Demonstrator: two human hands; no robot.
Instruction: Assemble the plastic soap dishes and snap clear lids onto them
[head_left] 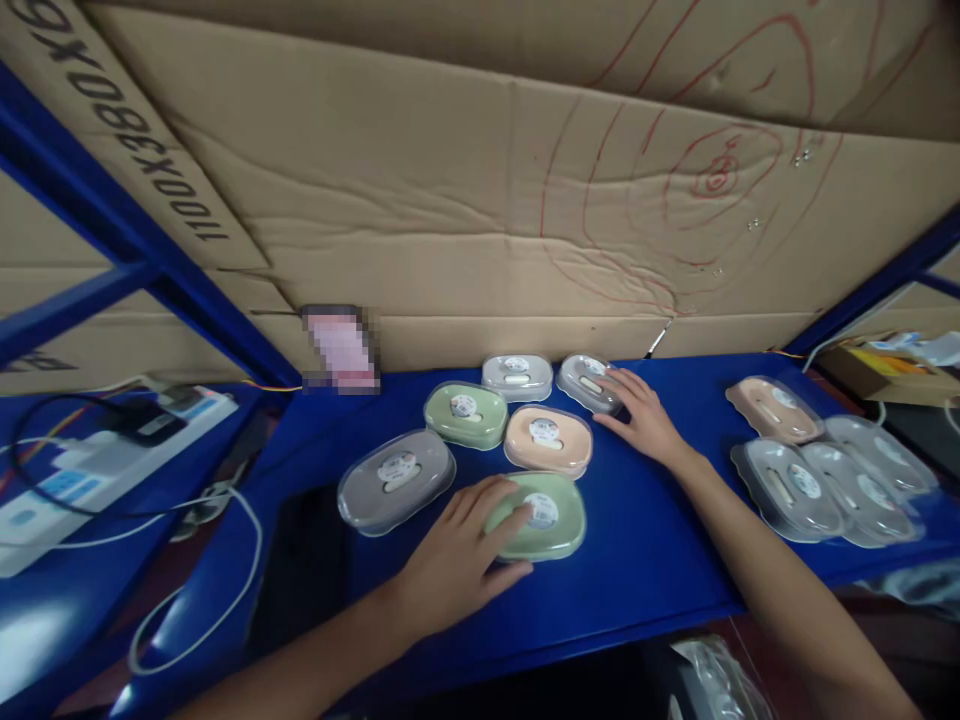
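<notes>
My left hand (469, 550) lies over the left side of a light green lidded plastic box (562, 520), its fingers spread on the clear cover and its thumb apart along the near side. At the right edge of a grey box (583, 382) farther back, my right hand (645, 415) rests with its fingers apart, fingertips against the cover. Between the two hands sits a peach box (551, 440). Another green box (466, 415), a larger-looking grey box (397, 480) and a pale grey box (517, 378) stand around it. Each lid carries a round label.
More grey boxes (795, 490) and a peach box (776, 410) are grouped on the right of the blue tabletop (637, 540). A cardboard wall (420, 200) closes the back. A blurred pink item (341, 350) leans there. On the left lie a power strip (105, 480) and cables.
</notes>
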